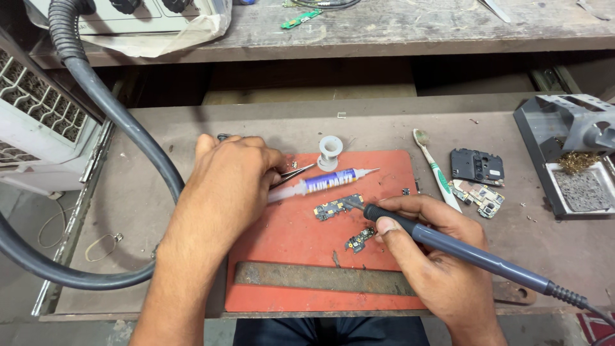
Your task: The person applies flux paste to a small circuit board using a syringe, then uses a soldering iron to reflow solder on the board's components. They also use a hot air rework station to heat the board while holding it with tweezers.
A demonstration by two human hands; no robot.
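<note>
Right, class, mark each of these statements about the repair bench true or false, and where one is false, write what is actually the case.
1. The right hand holds a soldering iron with its tip at a small circuit board. True.
2. The left hand holds a toothbrush. False: it holds tweezers; the toothbrush lies untouched on the bench.
3. A syringe of paste lies on the red mat. True.
4. A metal file stands upright at the mat's far edge. False: it lies flat along the near edge.
5. A small spool sits at the mat's far edge. True.
</note>
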